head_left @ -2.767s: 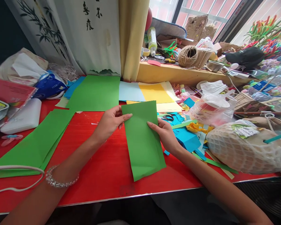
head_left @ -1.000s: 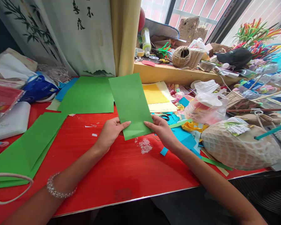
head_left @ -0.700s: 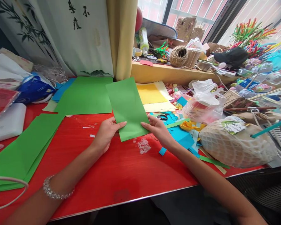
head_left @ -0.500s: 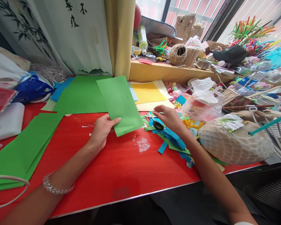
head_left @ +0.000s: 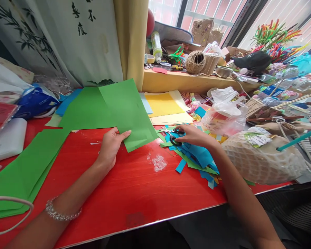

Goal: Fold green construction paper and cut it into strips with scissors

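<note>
My left hand (head_left: 111,145) pinches the lower left edge of a green paper sheet (head_left: 129,116) between thumb and fingers, holding it tilted above the table. My right hand (head_left: 193,135) is at the black-handled scissors (head_left: 174,140), its fingertips closed on the handle loops. The scissors lie on a heap of blue and green paper scraps (head_left: 197,155), blades pointing left, partly covered. Behind the held sheet lies a larger green sheet (head_left: 85,110). More folded green paper (head_left: 23,169) rests at the left.
Yellow and cream sheets (head_left: 168,105) lie at the back. To the right stand a plastic bag (head_left: 223,112) and a net-wrapped pale bundle (head_left: 264,155). A crowded sill (head_left: 181,77) holds twine and craft supplies. A white cable (head_left: 12,199) loops at the left front.
My right hand has come down onto the scissors' handles from just above the scraps. My left hand keeps its hold on the green sheet, nearly in place.
</note>
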The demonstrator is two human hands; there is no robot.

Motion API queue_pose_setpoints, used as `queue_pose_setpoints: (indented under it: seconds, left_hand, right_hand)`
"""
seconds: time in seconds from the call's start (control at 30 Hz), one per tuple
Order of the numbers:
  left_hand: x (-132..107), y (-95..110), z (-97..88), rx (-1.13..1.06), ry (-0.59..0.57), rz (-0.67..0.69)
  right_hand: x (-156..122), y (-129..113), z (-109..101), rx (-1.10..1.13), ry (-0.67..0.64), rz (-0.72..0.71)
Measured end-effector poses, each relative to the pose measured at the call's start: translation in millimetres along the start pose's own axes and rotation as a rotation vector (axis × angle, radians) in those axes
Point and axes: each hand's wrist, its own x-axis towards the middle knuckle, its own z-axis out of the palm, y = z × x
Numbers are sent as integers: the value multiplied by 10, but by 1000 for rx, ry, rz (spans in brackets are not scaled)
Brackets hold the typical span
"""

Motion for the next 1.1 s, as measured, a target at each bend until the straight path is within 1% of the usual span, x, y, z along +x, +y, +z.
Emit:
queue_pose_setpoints:
  seconds: [0.1,0.23,0.4,0.5,0.57,0.63,0.7,0.77,0.87,0.97,1.1]
  left_hand:
    - [16,4,-11,15,3,7]
    - [33,23,-31,42,7,20]
    - [43,86,-43,24,17,58]
    - [64,114,-58,14,54,61]
    - [82,128,-73,11,80,68]
    - [94,143,-86,9,93,84]
    - [91,161,-94,16,102,97]
    - [74,184,-92,35,102,97]
    - [37,217,-74,46,79,97]
    - [12,237,-55,46,67,101]
    - [-1,244,-50,40,42,116]
  right_hand:
    - [14,-27,26,11,20,8]
    - [-19,-94,-15,37,48,-20]
    - [-19,-88,-37,204,167,-120]
    - [14,-112,25,168,217,-132]
    - [18,-204,102,127,276,-113]
    - [-5,-355,207,75,341,-73]
    - [-48,-517,324,-25,394,-27]
    - [-91,-627,420,-105,385,-17]
    - [-117,-629,468,-51,307,16]
    - [-92,-516,418,28,215,9]
    - [-51,-429,319,83,146,-29]
